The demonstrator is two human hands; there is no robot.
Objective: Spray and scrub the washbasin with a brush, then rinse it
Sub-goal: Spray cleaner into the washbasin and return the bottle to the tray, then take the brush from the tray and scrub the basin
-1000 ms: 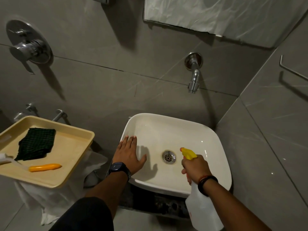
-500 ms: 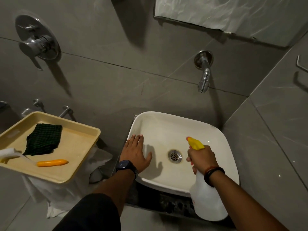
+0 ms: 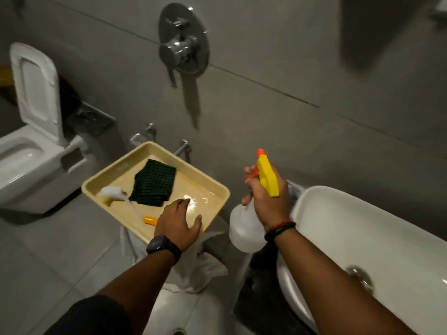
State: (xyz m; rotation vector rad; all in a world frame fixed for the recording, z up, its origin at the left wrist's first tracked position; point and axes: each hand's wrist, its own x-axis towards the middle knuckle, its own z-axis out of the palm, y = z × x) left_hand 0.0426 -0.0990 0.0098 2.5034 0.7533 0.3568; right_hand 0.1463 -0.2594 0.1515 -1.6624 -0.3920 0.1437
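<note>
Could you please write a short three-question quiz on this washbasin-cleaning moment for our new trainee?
1. True or false: the right hand holds the spray bottle by its yellow trigger head.
2. Over which thing does the left hand reach? A) the washbasin B) the beige tray C) the toilet
3. Fill in: on the tray, a dark green ____ lies beside the brush.

Key: 1 true; 2 B; 3 cloth.
</note>
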